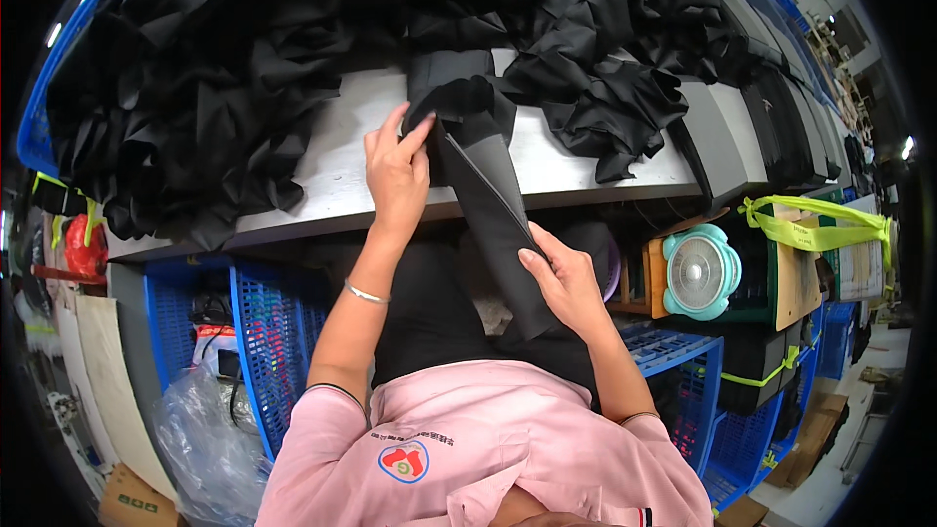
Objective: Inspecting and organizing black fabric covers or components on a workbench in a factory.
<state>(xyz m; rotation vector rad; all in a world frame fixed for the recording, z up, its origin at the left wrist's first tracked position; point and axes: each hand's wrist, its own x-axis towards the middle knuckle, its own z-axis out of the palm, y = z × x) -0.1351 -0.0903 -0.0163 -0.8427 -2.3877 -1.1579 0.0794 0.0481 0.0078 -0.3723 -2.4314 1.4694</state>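
A long black fabric piece slopes from the table edge down over my lap. Its upper end is folded, and a thin pale line runs along one side, beside a greyer inner face. My left hand is at the upper end, with thumb and fingertips closed on the black cloth there. Lower down, my right hand grips the right edge of the same piece, thumb on top and the other fingers partly hidden. Behind the piece, a flat black stack lies on the white table.
Crumpled black fabric pieces heap across the table's left and back. Grey-and-black stacked pieces stand at the right. Below are blue plastic crates, a teal fan, a yellow-green strap and a clear plastic bag.
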